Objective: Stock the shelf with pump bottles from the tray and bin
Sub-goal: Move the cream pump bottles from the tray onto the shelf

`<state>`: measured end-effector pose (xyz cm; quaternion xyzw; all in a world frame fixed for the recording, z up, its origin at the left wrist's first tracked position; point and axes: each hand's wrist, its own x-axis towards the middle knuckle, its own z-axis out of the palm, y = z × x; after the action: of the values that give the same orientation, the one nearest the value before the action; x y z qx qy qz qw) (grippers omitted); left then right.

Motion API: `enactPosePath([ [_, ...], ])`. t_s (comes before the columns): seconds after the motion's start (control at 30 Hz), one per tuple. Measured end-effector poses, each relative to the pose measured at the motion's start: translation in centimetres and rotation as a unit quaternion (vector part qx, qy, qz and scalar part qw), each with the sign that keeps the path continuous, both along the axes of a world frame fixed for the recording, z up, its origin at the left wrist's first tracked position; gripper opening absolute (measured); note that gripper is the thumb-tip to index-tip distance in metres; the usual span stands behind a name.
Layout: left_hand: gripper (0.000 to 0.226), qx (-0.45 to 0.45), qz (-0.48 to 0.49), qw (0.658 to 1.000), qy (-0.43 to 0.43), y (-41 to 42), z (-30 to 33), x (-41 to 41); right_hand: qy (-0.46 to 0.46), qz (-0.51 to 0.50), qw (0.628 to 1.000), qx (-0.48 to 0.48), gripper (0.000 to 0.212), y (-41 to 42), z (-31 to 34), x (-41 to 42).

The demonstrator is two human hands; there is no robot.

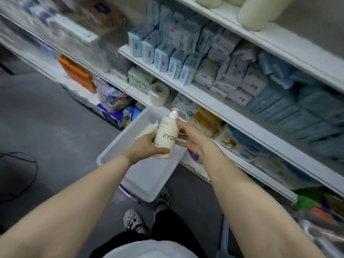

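Observation:
A cream pump bottle (166, 134) with a white pump head and dark lettering is held upright above the white tray (149, 174). My left hand (147, 146) grips its lower body, thumb across the front. My right hand (189, 137) holds its right side, fingers curled behind it. A second cream pump bottle (147, 131) lies in the tray just behind my left hand, partly hidden. Several cream bottles (255, 12) stand on the top shelf (297, 45) at the upper right.
White shelves run along the right, packed with blue and white soft packs (186, 53), a tape roll (159, 94) and orange boxes (78, 75). The tray rests on a purple bin (128, 192). Grey floor lies to the left, with a dark cable (28, 164). My shoes (133, 219) are below.

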<state>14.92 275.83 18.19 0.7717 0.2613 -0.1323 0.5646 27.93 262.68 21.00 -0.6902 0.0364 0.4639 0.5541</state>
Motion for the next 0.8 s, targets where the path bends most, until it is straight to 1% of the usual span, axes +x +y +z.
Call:
enactPosePath([
  [0.07,0.076,-0.016,-0.007,1.000,-0.017,-0.1,1.8,0.0,-0.022,-0.006,1.000,0.020,0.034,-0.9,1.7,-0.2],
  [0.13,0.072,-0.021,-0.019,0.999,-0.034,-0.5,3.5,0.3,-0.040,-0.017,0.998,0.033,0.038,-1.9,3.2,0.0],
  [0.2,0.062,-0.027,-0.037,0.997,-0.060,-1.1,5.2,0.8,-0.064,-0.023,0.997,0.039,0.029,-3.0,5.3,0.0],
  [0.23,0.064,-0.034,-0.039,0.996,-0.071,-1.3,5.8,1.1,-0.074,-0.022,0.996,0.039,0.026,-3.3,6.2,0.1],
  [0.3,0.074,-0.033,-0.039,0.994,-0.093,-1.7,7.5,1.8,-0.098,-0.030,0.994,0.041,0.022,-4.2,8.4,0.3],
  [0.4,0.071,-0.042,-0.060,0.989,-0.130,-2.5,10.4,3.3,-0.133,-0.056,0.988,0.053,0.020,-5.8,12.1,0.8],
  [0.43,0.072,-0.046,-0.066,0.987,-0.143,-2.8,11.5,4.0,-0.149,-0.061,0.985,0.057,0.022,-6.3,13.3,1.0],
  [0.53,0.071,-0.046,-0.081,0.980,-0.178,-3.6,14.9,6.0,-0.196,-0.079,0.975,0.073,0.041,-7.8,17.1,1.9],
  [0.57,0.073,-0.046,-0.087,0.977,-0.191,-3.9,16.0,6.7,-0.209,-0.083,0.971,0.080,0.044,-8.3,18.4,2.1],
  [0.63,0.076,-0.047,-0.102,0.970,-0.216,-4.5,18.3,8.1,-0.229,-0.086,0.964,0.101,0.046,-9.3,20.7,2.7],
  [0.8,0.065,-0.060,-0.133,0.952,-0.270,-6.7,23.6,11.7,-0.278,-0.106,0.945,0.136,0.046,-11.5,25.4,4.9],
])
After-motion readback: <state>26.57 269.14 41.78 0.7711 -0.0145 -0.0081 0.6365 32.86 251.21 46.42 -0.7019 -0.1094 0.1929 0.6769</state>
